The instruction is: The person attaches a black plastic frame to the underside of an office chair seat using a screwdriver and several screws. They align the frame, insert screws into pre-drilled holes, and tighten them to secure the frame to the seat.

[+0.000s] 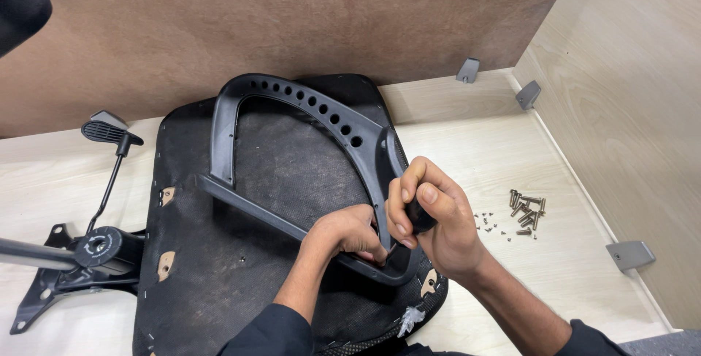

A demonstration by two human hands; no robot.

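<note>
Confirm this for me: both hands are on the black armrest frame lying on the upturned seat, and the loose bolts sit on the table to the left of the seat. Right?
Not quite. In the head view the loose bolts lie to the right of the seat, not the left. The rest holds: the left hand and right hand are on the black armrest frame.

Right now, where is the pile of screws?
In the head view the pile of screws lies on the pale wooden surface, right of the right hand and the black armrest frame.

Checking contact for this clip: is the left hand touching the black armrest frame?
Touching. The head view shows the left hand with fingers curled against the lower bar of the black armrest frame, no gap visible.
</note>
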